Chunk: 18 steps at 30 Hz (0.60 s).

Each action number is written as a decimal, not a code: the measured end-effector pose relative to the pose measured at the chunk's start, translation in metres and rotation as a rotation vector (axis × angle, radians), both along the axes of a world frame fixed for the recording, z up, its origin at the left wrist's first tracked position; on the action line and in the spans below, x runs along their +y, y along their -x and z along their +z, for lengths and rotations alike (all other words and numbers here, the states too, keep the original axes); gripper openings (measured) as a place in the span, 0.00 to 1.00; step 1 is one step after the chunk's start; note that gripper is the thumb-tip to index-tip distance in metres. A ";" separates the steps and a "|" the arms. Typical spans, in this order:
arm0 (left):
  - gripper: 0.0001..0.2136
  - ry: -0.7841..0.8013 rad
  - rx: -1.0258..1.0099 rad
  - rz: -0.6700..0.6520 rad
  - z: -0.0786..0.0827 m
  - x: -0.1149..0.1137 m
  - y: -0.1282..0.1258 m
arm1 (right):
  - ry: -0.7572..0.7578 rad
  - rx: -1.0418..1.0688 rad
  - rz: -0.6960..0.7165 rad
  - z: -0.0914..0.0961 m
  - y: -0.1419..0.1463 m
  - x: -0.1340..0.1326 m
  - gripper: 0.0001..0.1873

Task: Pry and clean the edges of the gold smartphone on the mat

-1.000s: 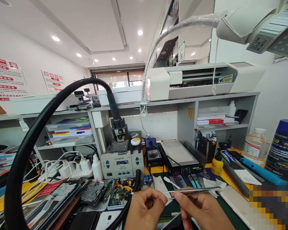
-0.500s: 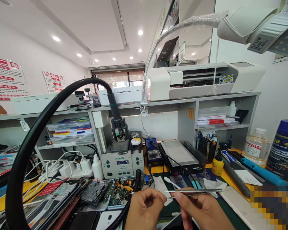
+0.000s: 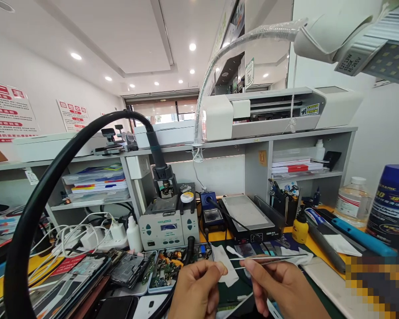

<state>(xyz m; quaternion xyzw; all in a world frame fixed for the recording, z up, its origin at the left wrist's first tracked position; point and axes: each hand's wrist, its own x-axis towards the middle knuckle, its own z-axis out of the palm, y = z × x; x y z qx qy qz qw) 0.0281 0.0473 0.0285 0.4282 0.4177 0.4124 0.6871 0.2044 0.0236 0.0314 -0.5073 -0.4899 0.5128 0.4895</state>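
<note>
At the bottom centre, my left hand is pinched closed, thumb against forefinger; what it holds is too small to name. My right hand grips thin metal tweezers, which lie level and point left, their tips close to the left fingertips. Both hands hover above a dark green work mat. Behind the left hand lies a white wipe.
A hot-air station with a thick black hose looping left stands behind trays of circuit boards. A heating plate, yellow bottle, blue spray can and clear bottle are to the right. Phones pile up at left.
Both hands shifted slightly left and the view tilted a little. The pinch and the hold on the tweezers are unchanged.
</note>
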 end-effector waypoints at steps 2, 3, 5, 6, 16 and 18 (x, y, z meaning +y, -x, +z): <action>0.22 0.024 -0.044 -0.021 0.000 0.001 0.001 | -0.007 -0.005 0.006 -0.001 0.000 0.000 0.31; 0.22 0.034 -0.063 -0.027 0.000 0.002 0.002 | -0.007 -0.004 0.009 -0.001 0.000 0.000 0.31; 0.21 0.049 -0.090 -0.032 -0.002 0.004 0.003 | -0.001 0.001 0.005 -0.001 0.000 0.001 0.32; 0.22 0.055 -0.098 -0.035 -0.003 0.005 0.003 | 0.003 0.005 0.003 -0.001 0.000 0.001 0.32; 0.27 0.061 -0.123 -0.018 -0.013 0.011 0.002 | -0.010 0.022 0.056 0.000 0.000 0.000 0.33; 0.28 0.057 -0.146 -0.013 -0.013 0.011 0.002 | -0.013 0.018 0.075 -0.002 -0.001 -0.001 0.33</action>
